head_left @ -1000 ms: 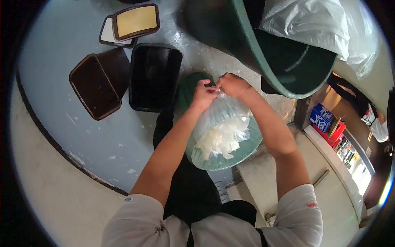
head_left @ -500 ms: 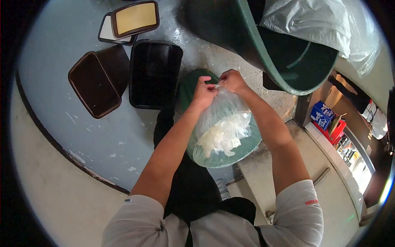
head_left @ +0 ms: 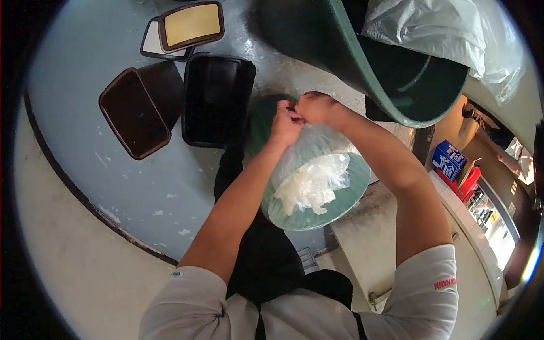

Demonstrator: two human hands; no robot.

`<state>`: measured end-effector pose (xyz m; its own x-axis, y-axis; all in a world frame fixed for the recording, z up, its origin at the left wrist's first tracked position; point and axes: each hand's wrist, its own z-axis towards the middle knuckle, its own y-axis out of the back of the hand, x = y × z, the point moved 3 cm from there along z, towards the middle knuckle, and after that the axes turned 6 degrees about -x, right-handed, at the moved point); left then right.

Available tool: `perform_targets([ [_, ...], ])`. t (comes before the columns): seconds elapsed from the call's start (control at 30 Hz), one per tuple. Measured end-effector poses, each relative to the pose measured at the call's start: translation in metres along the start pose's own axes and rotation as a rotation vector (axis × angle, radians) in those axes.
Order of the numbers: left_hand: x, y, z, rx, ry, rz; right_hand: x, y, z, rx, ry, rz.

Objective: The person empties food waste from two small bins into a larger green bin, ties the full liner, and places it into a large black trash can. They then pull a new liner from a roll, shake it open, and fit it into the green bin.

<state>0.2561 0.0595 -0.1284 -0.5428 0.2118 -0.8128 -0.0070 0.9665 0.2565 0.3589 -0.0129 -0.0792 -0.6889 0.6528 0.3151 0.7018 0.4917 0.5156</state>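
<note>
Both hands meet at the gathered neck of a clear plastic bag. My left hand pinches the twisted plastic from the left. Close against it, my right hand is curled round the same neck, its knuckles upward. Crumpled whitish waste shows through the film in the lower part of the bag. The bag lies over a round green bin, whose rim shows around the waste. The fingertips and the bag's end are partly hidden between the two hands.
A black bin and a brown bin rest on the grey floor at left, near two lids. A large green barrel with a whitish plastic bag is tilted at upper right. Another person stands far right.
My hands have drawn tighter together at the bag's neck. The right hand has turned over it, and the right elbow has swung outward to the right.
</note>
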Motion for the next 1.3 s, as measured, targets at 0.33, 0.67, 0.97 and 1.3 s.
perform_targets([
  [0.33,0.005,-0.013,0.001,0.139,0.088,-0.217,-0.044,-0.062,-0.016,-0.44,-0.656,0.52],
  [0.67,-0.002,-0.015,0.004,0.015,-0.081,0.07,-0.034,-0.03,-0.003,0.006,0.04,-0.012],
  [0.97,0.0,-0.013,0.005,-0.004,0.082,0.0,-0.02,-0.021,0.009,-0.045,0.062,-0.054],
  [1.3,-0.012,-0.008,0.001,0.067,0.134,-0.087,-0.061,-0.083,-0.014,-0.422,-0.626,0.778],
])
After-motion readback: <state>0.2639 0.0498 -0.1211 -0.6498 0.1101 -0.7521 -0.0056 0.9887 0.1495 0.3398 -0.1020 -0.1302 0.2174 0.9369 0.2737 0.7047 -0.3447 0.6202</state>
